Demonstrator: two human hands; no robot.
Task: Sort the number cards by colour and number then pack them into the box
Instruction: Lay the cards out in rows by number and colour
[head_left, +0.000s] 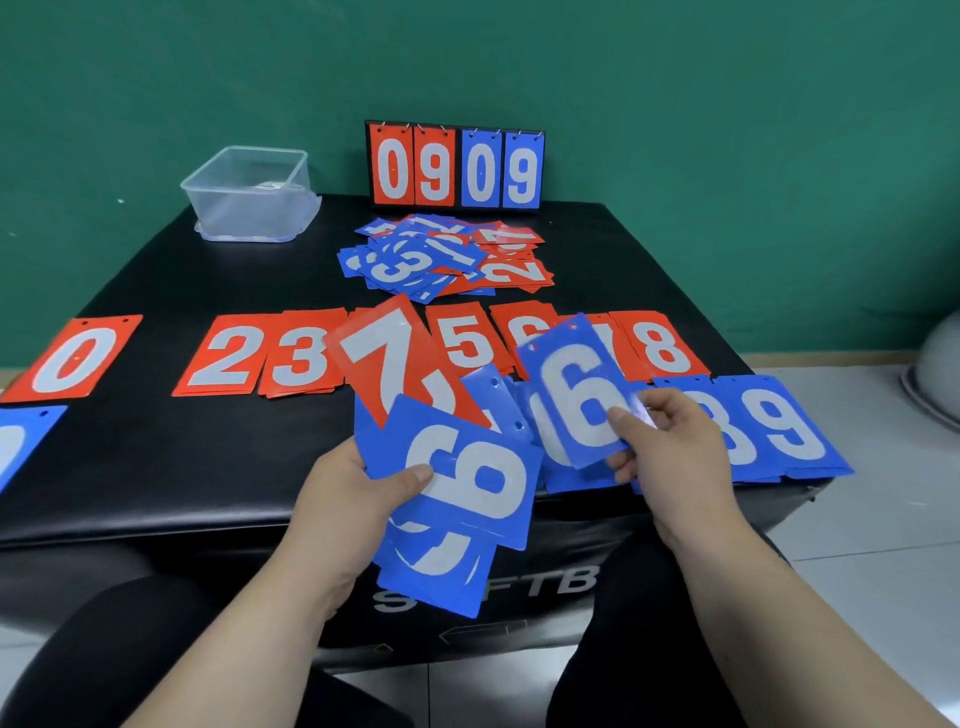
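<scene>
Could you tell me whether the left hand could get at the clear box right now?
Probably not yet: the left hand grips a fan of cards, so its fingers are taken. The way to the clear box itself looks free, over bare black tabletop.

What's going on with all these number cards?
Someone is sorting number cards. The left hand grips a fan of cards, a red 7 among them; the right hand pinches a blue 6 card over the blue row. Red piles line up behind. An unsorted heap and the clear plastic box wait farther back.
</scene>
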